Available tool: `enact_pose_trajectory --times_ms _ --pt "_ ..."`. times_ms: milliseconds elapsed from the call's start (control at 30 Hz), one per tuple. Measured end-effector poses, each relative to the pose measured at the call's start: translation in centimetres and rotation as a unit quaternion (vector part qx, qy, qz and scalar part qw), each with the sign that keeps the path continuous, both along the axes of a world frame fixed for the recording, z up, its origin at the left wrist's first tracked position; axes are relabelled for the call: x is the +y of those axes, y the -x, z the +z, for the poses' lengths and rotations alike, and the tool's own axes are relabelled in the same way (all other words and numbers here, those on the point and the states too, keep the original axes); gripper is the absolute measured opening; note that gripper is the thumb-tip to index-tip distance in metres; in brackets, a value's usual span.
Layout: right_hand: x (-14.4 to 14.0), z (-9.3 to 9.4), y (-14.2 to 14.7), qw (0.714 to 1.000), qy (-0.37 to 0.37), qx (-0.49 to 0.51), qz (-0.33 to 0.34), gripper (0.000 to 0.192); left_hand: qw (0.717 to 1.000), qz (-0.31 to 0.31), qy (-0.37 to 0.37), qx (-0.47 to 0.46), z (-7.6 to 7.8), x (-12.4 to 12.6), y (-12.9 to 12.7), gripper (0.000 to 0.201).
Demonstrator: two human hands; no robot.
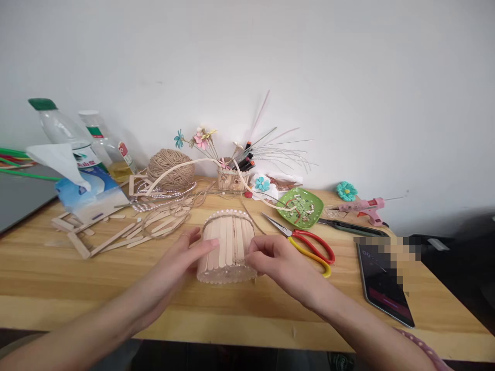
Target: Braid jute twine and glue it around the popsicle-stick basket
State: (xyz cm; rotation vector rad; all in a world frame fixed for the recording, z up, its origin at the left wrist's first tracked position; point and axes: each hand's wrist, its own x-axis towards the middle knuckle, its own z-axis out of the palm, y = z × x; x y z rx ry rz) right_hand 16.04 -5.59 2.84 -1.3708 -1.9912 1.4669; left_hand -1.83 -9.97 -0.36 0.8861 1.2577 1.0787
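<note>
A round pot made of upright wooden craft sticks is tipped so that its base edge faces me. White beads and a band of twine run around its far rim. My left hand grips the pot's left side, thumb along the sticks and the other fingers behind it. At the lower right edge, my right hand has its thumb and forefinger pinched together against the pot. Whatever is between those fingertips is hidden. Just right of that hand lie scissors with red and yellow handles.
Loose craft sticks, bead strings and a twine ball lie left. A tissue pack and bottles stand behind. A decorated holder is by the wall. To the right are a green dish, pink glue gun and tablet.
</note>
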Motion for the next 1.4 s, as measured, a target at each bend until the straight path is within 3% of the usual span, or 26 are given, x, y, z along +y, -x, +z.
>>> enact_pose_trajectory --times_ms 133,500,733,1067,1267,1400 --pt "-0.2 0.1 0.1 1.0 -0.007 -0.011 0.001 0.015 0.995 -0.041 0.069 -0.066 1.2 -0.3 -0.4 0.055" --pt "-0.1 0.4 0.5 1.0 -0.012 -0.022 0.007 0.017 0.99 -0.013 0.142 0.018 2.2 -0.3 -1.6 0.071" --pt "0.0 0.0 0.5 0.999 -0.029 0.001 0.039 0.02 0.993 0.018 0.103 -0.051 1.7 -0.5 -1.4 0.066" --pt "0.2 -0.2 -1.8 0.994 -0.044 0.066 0.08 0.035 0.973 0.037 0.025 -0.226 0.6 -0.9 1.6 0.06" --pt "0.0 0.6 -1.8 0.991 -0.081 0.042 0.093 0.036 0.969 0.038 -0.013 -0.242 0.2 -1.3 1.6 0.067" --pt "-0.7 1.2 -1.4 0.986 -0.139 0.014 0.095 0.033 0.976 0.05 -0.051 -0.206 -0.2 -1.9 1.2 0.074"
